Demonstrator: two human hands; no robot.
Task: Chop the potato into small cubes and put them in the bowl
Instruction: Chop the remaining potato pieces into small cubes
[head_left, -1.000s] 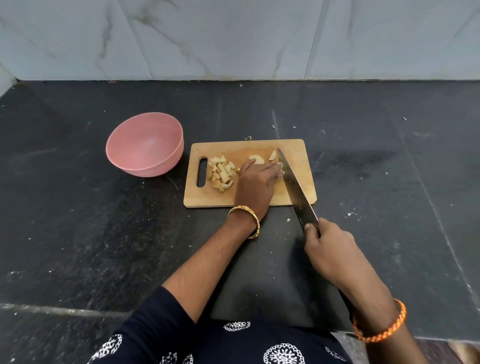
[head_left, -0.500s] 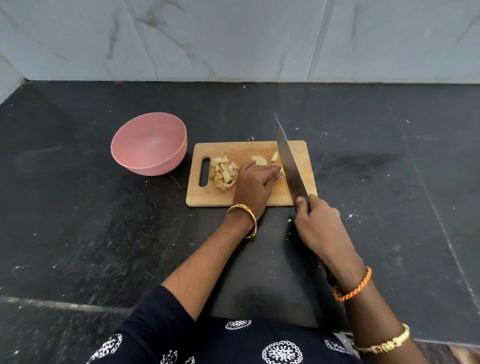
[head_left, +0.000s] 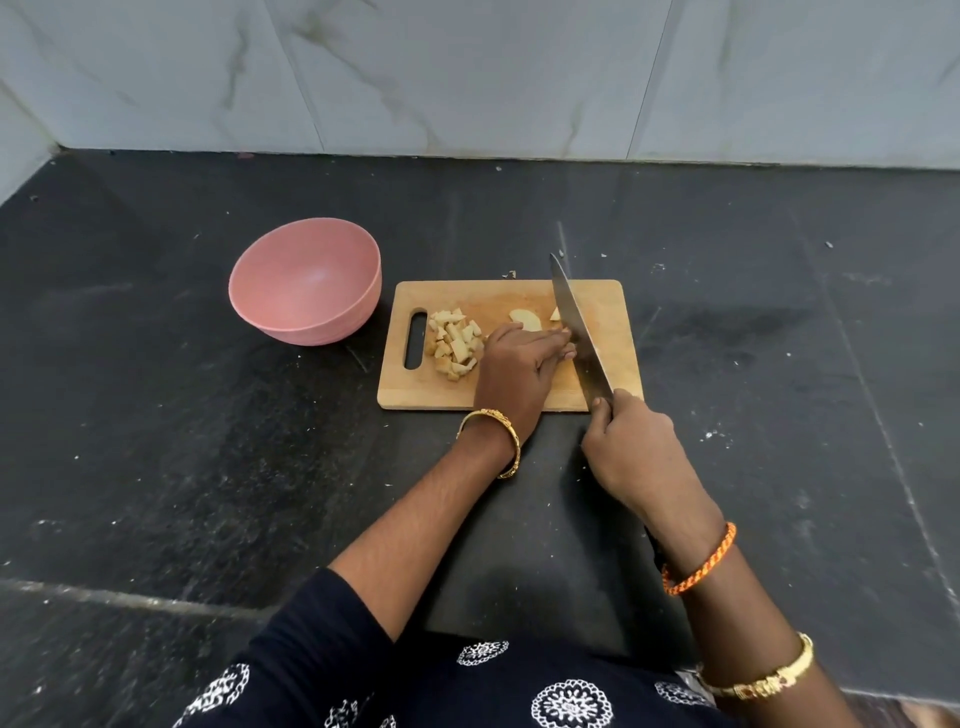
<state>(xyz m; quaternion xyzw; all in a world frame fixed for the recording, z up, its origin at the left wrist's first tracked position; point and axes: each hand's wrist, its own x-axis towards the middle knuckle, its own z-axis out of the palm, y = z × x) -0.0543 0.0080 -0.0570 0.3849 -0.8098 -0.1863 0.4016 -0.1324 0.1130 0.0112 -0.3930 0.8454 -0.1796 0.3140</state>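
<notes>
Dicing potato on a wooden chopping board (head_left: 519, 397)

Right hand (head_left: 631, 452) is gripping the steel knife (head_left: 577, 327); left hand (head_left: 519, 366), fingers curled, is pinning the potato piece (head_left: 525, 319) mid-board. Pale, rough cubes (head_left: 453, 344) are heaping by the board's handle slot; the smooth pink bowl (head_left: 306, 280) is sitting just left.

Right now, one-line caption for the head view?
Right hand slices potato with knife beside left hand; pink bowl empty.

One bowl (head_left: 305, 280), one cutting board (head_left: 613, 332), one knife (head_left: 579, 327), one pile of potato cubes (head_left: 454, 343), two uncut potato pieces (head_left: 525, 318).
</notes>
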